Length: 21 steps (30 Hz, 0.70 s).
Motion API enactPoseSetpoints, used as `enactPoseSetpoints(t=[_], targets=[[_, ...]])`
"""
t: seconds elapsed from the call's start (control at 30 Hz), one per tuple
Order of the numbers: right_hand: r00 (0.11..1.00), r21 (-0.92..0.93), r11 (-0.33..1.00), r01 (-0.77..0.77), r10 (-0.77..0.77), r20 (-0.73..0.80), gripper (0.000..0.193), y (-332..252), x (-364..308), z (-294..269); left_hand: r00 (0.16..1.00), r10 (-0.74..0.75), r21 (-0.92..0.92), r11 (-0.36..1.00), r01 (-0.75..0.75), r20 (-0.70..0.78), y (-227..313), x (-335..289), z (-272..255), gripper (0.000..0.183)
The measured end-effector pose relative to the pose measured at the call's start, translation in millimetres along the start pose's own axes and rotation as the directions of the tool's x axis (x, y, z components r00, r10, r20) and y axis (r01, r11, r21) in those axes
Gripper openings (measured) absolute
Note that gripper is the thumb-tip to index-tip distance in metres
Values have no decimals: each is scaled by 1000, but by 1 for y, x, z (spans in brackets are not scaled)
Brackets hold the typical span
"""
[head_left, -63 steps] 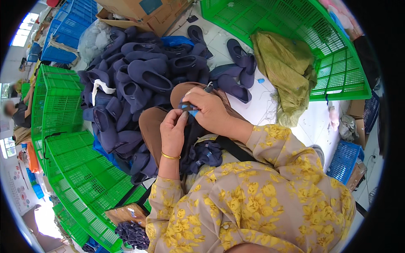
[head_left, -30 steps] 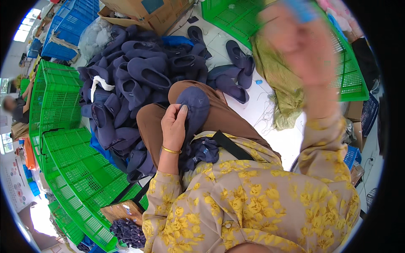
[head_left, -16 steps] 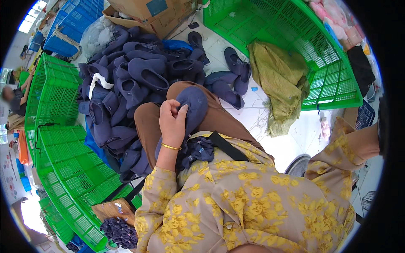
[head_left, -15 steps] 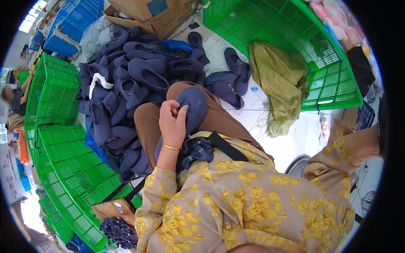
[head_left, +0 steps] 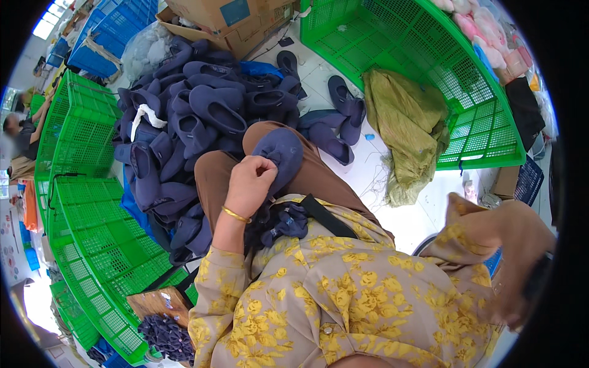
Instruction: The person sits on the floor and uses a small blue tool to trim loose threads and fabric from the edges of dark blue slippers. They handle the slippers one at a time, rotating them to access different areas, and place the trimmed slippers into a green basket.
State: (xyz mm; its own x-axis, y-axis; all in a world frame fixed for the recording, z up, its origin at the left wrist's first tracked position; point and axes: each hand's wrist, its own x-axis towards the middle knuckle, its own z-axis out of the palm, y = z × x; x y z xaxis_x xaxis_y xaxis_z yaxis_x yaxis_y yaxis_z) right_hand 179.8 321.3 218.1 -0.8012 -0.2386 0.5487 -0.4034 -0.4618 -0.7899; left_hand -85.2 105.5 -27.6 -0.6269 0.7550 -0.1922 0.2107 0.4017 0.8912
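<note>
A navy fabric slipper point(head_left: 287, 161) rests on my lap over the brown trousers, its rounded end pointing away from me. My left hand point(head_left: 250, 179), a gold bangle at its wrist, is closed in a pinch at the slipper's left side; its fingertips are partly hidden. On the lap below the wrist lies a bunched navy cloth piece point(head_left: 287, 222) beside a black strap point(head_left: 329, 216). Out at the right rim is my right hand point(head_left: 514, 306), smeared by motion. Something dark shows beside it, too blurred to name, and its fingers cannot be made out.
A big heap of navy slippers point(head_left: 215, 110) lies in front of my knees, several loose ones to its right. Green crates point(head_left: 110, 245) stand at left, another green crate point(head_left: 491, 132) at far right with an olive sack point(head_left: 408, 129) against it. A cardboard box point(head_left: 245, 37) stands behind; a person point(head_left: 24, 135) is far left.
My right arm has bent and swung down along the right rim. My left hand has turned a little and drawn slightly toward me at the slipper's side.
</note>
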Motion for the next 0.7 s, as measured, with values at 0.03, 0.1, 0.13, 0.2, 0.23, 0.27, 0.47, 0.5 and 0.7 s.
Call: enactPoseSetpoints(t=[0.03, 0.1, 0.13, 0.2, 0.23, 0.27, 0.47, 0.5, 0.7], targets=[[999, -18, 1000, -25, 25, -44, 11, 17, -2, -5, 997, -31, -71, 997, 37, 73, 2, 1, -5, 8], [961, -163, 975, -153, 109, -254, 11, 67, -3, -18, 977, -97, -281, 948, 149, 191, 11, -3, -13, 6], [929, -256, 936, -241, 146, -340, 12, 101, -1, -30, 965, -132, -370, 905, 211, 227, 12, -8, -20, 5], [881, -644, 632, -431, 141, -451, 21, 176, 9, -51, 956, -113, -416, 882, 223, 272, 9, -10, -24, 7], [879, -692, 575, -437, 107, -465, 24, 211, 7, -59, 953, -111, -437, 869, 231, 283, 11, -10, -25, 8], [877, -736, 512, -442, 74, -475, 28, 239, 5, -64, 951, -106, -461, 855, 236, 291, 11, -11, -26, 8], [836, -827, 191, -530, 284, -470, 32, 272, 11, -76, 959, -45, -503, 844, 186, 280, 5, -12, -34, 6], [839, -835, 193, -516, 312, -446, 31, 270, 12, -78, 960, -36, -500, 848, 177, 279, 3, -11, -33, 6], [861, -811, 288, -509, 157, -484, 23, 276, 9, -79, 956, -76, -464, 862, 207, 285, -10, -3, -22, 6]])
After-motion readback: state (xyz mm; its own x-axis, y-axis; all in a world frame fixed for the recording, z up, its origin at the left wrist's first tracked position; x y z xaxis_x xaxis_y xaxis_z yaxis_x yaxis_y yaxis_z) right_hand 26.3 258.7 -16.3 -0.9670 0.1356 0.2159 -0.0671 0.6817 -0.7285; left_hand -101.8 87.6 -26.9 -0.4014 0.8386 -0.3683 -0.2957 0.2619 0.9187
